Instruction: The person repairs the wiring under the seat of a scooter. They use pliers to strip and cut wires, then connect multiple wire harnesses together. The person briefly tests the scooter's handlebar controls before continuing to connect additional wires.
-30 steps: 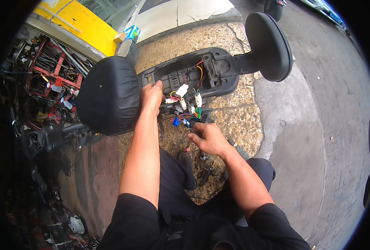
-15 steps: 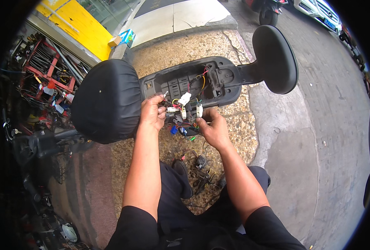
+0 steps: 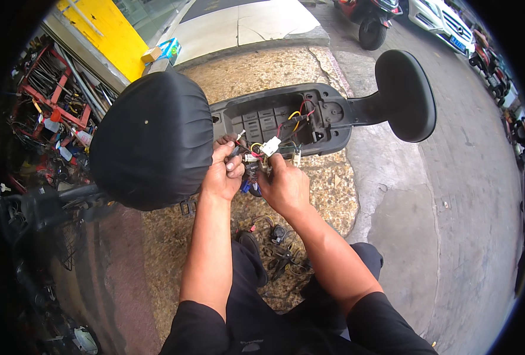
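An opened scooter body with an open black compartment [image 3: 255, 122] lies crosswise, between a black padded seat [image 3: 147, 142] at left and a padded backrest [image 3: 407, 94] at right. A tangle of wires spills over its near edge, with white connectors [image 3: 270, 146] and a blue one [image 3: 246, 187]. My left hand [image 3: 226, 168], beside the seat, has curled fingers gripping wiring and a small dark part, too small to identify clearly. My right hand [image 3: 285, 186] is closed among the connectors, its fingertips partly hidden; what it grips cannot be made out.
A red tool rack [image 3: 47, 93] crowded with parts stands at left, beside a yellow board [image 3: 109, 32] and small boxes [image 3: 152, 54]. Loose wired parts [image 3: 278, 235] lie between my feet. A red scooter [image 3: 370, 32] and white car [image 3: 443, 26] are on the pavement behind.
My right hand has moved up from the lower wires into the connector bundle, now closer to my left hand, whose fingers have curled around wiring. The view has shifted, showing more street.
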`<move>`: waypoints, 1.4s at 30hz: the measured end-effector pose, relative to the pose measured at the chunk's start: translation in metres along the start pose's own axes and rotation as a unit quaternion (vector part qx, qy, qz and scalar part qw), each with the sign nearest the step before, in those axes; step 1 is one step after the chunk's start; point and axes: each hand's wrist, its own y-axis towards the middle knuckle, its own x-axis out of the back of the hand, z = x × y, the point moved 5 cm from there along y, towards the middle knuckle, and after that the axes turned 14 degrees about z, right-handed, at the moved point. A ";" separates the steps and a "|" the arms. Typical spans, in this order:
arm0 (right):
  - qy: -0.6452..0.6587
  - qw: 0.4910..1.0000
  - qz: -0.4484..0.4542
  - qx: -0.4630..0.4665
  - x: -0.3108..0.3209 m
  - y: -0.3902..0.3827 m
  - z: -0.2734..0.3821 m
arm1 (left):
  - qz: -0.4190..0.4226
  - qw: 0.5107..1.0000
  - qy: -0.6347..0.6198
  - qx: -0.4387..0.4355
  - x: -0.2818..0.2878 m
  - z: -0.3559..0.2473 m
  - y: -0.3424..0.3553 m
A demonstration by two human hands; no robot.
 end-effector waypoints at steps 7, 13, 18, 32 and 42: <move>0.090 0.994 -0.053 0.009 0.022 0.005 -0.004 | -0.036 0.983 0.177 -0.026 0.005 0.002 -0.015; 0.124 0.991 -0.002 -0.045 0.031 0.015 0.002 | -0.089 0.917 0.383 -0.064 0.013 -0.004 -0.027; 0.166 0.985 -0.021 -0.043 0.042 0.034 0.005 | -0.019 0.891 0.452 0.047 0.001 0.002 -0.030; 0.302 0.952 0.042 -0.037 0.046 0.045 0.005 | -0.065 0.848 0.525 0.006 -0.021 0.003 -0.015; 0.300 0.953 0.046 -0.008 0.046 0.041 0.006 | -0.036 0.854 0.511 -0.090 -0.026 -0.004 -0.008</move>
